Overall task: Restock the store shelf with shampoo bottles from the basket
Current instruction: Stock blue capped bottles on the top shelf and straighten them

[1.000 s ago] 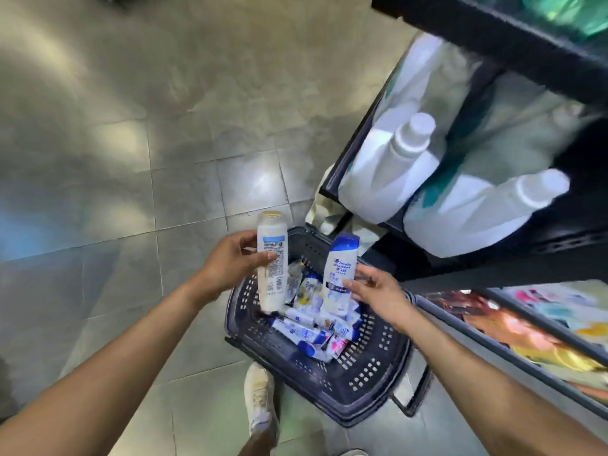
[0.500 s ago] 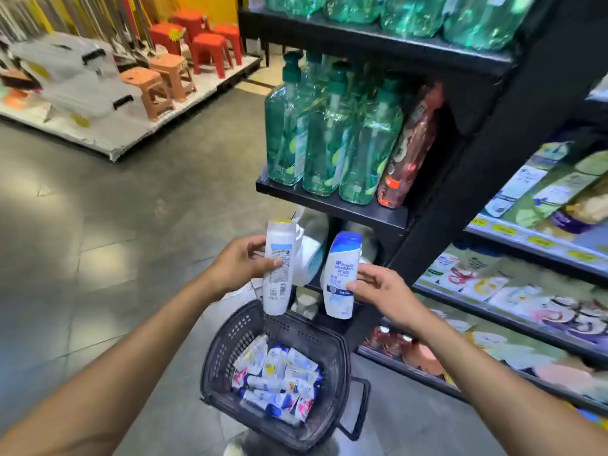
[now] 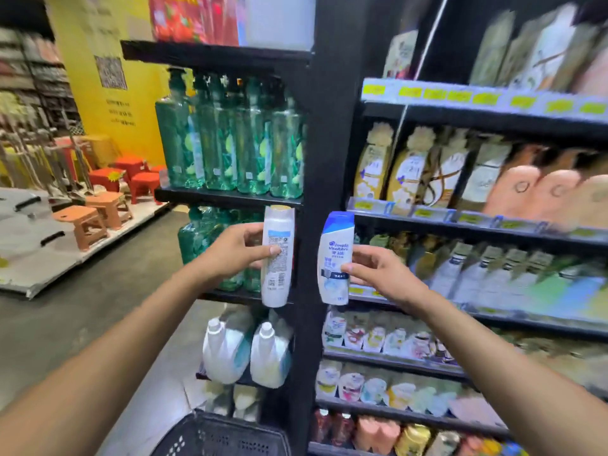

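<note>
Head camera view of a store aisle: a person holds two shampoo bottles upright in front of the shelving. The left hand [image 3: 237, 250] grips a white bottle with a pale cap [image 3: 279, 225], fingers [image 3: 265, 252] curled round its body so the printed back label and barcode face the camera. The right hand [image 3: 378, 269] pinches a white bottle with a blue cap [image 3: 335, 248] between thumb and fingers at its right edge, front label showing. The bottles are apart, one just left of the black upright post [image 3: 329, 143], the other at its right edge; neither rests on a shelf. Green pump bottles [image 3: 230, 143] stand behind the left hand, with white jugs [image 3: 246, 353] lower down. To the right, the store shelf [image 3: 460, 236] carries blurred rows of pouches and bottles. The dark basket [image 3: 223, 436] shows only its rim at the bottom edge. Orange and red stools [image 3: 95, 215] sit at left near a yellow wall [image 3: 141, 77].
</note>
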`<act>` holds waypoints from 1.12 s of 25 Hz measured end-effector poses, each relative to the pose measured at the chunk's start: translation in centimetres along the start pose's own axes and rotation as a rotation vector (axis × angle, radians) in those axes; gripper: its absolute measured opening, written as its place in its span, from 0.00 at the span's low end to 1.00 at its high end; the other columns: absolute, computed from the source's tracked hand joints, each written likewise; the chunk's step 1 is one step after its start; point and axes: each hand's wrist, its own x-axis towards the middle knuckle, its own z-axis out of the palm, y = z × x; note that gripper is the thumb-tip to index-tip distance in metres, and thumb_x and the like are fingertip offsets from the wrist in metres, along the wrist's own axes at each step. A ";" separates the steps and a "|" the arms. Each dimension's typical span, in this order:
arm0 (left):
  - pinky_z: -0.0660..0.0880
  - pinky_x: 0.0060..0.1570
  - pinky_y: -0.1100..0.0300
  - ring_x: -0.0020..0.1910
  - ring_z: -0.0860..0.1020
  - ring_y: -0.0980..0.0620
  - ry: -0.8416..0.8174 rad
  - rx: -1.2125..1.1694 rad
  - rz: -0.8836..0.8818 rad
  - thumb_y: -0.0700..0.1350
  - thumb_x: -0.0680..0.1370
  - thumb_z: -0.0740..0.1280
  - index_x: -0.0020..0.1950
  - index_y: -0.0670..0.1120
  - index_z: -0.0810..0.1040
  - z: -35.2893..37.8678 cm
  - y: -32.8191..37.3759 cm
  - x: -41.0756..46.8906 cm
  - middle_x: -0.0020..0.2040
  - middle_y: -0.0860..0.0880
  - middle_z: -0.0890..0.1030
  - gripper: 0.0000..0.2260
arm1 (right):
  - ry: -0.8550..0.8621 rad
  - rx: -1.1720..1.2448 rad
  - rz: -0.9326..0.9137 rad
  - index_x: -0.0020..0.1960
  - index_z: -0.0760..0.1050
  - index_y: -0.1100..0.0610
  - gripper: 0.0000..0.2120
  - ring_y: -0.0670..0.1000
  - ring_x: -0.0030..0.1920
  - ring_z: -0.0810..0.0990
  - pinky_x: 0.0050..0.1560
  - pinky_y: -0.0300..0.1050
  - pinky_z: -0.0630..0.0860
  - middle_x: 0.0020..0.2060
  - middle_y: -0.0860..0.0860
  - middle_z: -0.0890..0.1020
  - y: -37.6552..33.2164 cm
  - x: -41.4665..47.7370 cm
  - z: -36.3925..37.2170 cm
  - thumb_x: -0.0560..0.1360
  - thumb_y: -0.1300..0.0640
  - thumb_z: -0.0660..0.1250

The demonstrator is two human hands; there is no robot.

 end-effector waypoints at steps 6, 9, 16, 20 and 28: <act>0.82 0.55 0.57 0.60 0.84 0.53 -0.085 -0.037 0.169 0.41 0.81 0.71 0.64 0.51 0.83 4.5 10.5 1.9 0.58 0.52 0.87 0.13 | 0.134 -0.021 -0.095 0.61 0.80 0.51 0.12 0.43 0.56 0.82 0.58 0.44 0.78 0.57 0.48 0.86 -6.8 -4.7 -7.6 0.81 0.64 0.66; 0.82 0.58 0.53 0.61 0.83 0.51 -0.098 -0.059 0.236 0.40 0.81 0.71 0.65 0.49 0.82 6.0 14.5 2.4 0.59 0.51 0.87 0.13 | 0.165 -0.028 -0.147 0.61 0.80 0.51 0.13 0.43 0.58 0.82 0.59 0.43 0.79 0.57 0.46 0.86 -9.8 -6.4 -10.5 0.81 0.64 0.66; 0.81 0.61 0.48 0.63 0.83 0.46 -0.137 -0.095 0.306 0.40 0.82 0.70 0.64 0.48 0.82 7.8 19.4 5.0 0.59 0.49 0.86 0.12 | 0.266 -0.041 -0.193 0.66 0.78 0.60 0.14 0.47 0.60 0.82 0.55 0.43 0.82 0.61 0.52 0.84 -13.2 -7.3 -15.0 0.81 0.64 0.66; 0.80 0.63 0.45 0.62 0.83 0.47 -0.156 -0.097 0.335 0.41 0.82 0.70 0.65 0.48 0.82 8.2 20.1 7.7 0.60 0.49 0.86 0.12 | 0.294 -0.051 -0.214 0.63 0.80 0.56 0.11 0.46 0.58 0.84 0.59 0.47 0.81 0.57 0.48 0.86 -14.0 -6.6 -16.8 0.81 0.63 0.66; 0.77 0.67 0.40 0.63 0.83 0.48 -0.160 -0.170 0.389 0.41 0.83 0.68 0.66 0.50 0.82 7.4 20.7 15.3 0.62 0.50 0.86 0.12 | 0.329 -0.134 -0.233 0.65 0.79 0.55 0.13 0.48 0.61 0.83 0.56 0.43 0.81 0.59 0.48 0.86 -15.1 -1.5 -21.2 0.82 0.61 0.67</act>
